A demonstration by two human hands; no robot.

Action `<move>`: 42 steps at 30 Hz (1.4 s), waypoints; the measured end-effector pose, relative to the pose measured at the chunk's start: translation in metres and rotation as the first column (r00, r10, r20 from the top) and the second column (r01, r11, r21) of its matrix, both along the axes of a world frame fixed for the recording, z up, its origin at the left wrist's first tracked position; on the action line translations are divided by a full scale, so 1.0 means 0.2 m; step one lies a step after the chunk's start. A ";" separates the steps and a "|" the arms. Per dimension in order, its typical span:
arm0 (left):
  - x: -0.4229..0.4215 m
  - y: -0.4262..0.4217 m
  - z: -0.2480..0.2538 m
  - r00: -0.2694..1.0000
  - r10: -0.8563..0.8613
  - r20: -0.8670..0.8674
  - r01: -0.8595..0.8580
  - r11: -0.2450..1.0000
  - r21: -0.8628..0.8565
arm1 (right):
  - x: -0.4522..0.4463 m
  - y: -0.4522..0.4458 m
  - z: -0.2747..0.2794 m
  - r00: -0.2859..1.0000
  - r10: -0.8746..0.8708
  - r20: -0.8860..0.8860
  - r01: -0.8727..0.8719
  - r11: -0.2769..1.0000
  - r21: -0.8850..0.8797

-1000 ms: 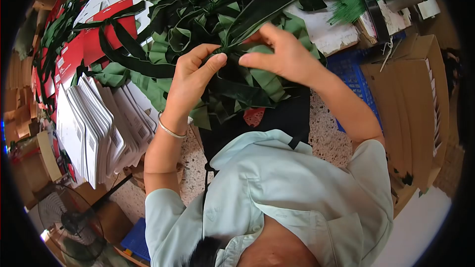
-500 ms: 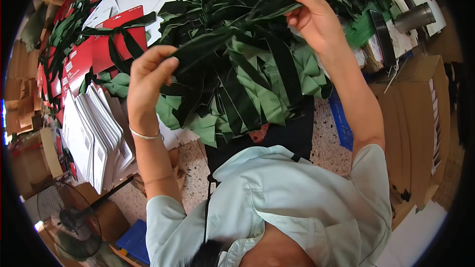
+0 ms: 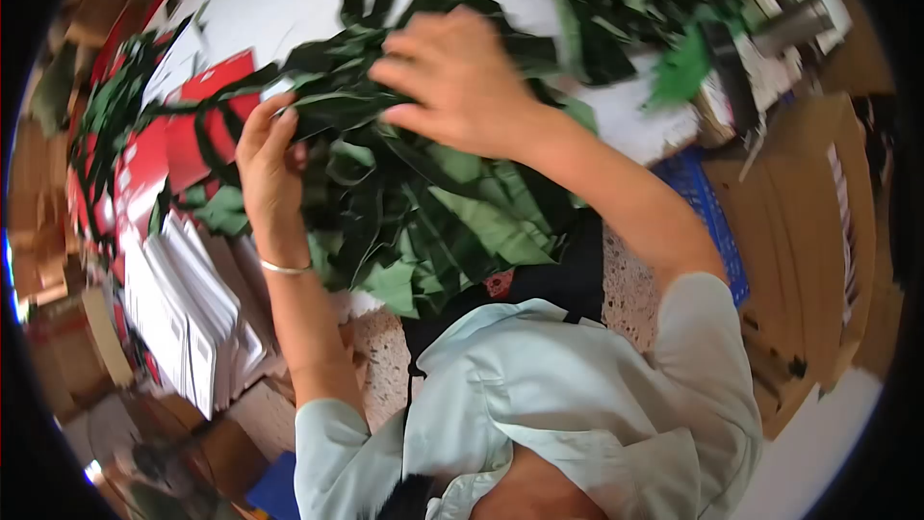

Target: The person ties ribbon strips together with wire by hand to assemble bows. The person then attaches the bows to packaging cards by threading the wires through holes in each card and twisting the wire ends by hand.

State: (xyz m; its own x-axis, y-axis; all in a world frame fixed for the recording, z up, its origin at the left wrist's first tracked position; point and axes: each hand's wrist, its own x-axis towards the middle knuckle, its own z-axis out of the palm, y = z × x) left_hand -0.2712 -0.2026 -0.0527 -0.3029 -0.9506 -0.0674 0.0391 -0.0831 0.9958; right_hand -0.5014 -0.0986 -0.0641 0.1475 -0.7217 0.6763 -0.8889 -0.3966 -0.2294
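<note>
A heap of dark green velvet ribbons with lighter green undersides (image 3: 491, 217) lies in front of me, hanging over the table edge toward my lap. My left hand (image 3: 269, 159) is at its left side, thumb and forefinger pinched on the end of a dark green ribbon (image 3: 332, 111). Over the top of the heap is my right hand (image 3: 457, 87), blurred by motion, its fingers spread and nothing visibly gripped. Whether its fingertips touch the ribbons I cannot tell.
Red cards (image 3: 183, 140) with ribbons across them lie at the left, above a stack of white cards (image 3: 188, 313). More green ribbons (image 3: 626, 0) are at the back right, near a metal cylinder (image 3: 794, 27). A cardboard box (image 3: 780, 231) stands to the right, a fan (image 3: 149, 457) lower left.
My right hand has let go of the ribbon it held out at upper right and swept left over the heap. The ribbon is no longer stretched between my hands. My left hand moved slightly left.
</note>
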 end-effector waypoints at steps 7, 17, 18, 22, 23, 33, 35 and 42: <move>0.06 -0.17 -0.29 0.931 0.048 0.363 0.121 0.895 -0.429 | 0.07 -0.06 -0.12 0.987 -0.018 0.162 -0.001 0.993 0.119; -0.40 0.29 -0.11 0.837 0.276 0.473 0.399 0.284 -0.872 | -0.04 0.02 -0.16 0.974 0.003 0.226 0.013 0.997 -0.070; -0.40 0.28 -0.12 0.837 0.286 0.467 0.385 0.299 -0.873 | -0.07 0.15 -0.11 0.983 -0.058 0.174 0.086 0.984 -0.156; -0.38 0.27 -0.12 0.839 0.265 0.475 0.374 0.355 -0.857 | -0.29 0.67 -0.14 0.947 -0.312 0.080 0.321 0.902 -0.290; -0.39 0.27 -0.12 0.842 0.270 0.467 0.365 0.352 -0.862 | -0.36 0.78 -0.17 0.915 -0.401 0.033 0.396 0.882 -0.256; -0.39 0.28 -0.11 0.851 0.244 0.465 0.333 0.434 -0.837 | -0.64 0.95 -0.22 0.806 -0.530 -0.265 0.490 0.847 -0.204; -0.39 0.27 -0.11 0.854 0.240 0.463 0.327 0.446 -0.833 | -0.66 0.94 -0.23 0.791 -0.507 -0.342 0.460 0.862 -0.212; -0.39 0.26 -0.10 0.864 0.220 0.453 0.332 0.429 -0.840 | -0.54 0.96 -0.13 0.876 -0.352 -0.329 0.305 0.934 -0.186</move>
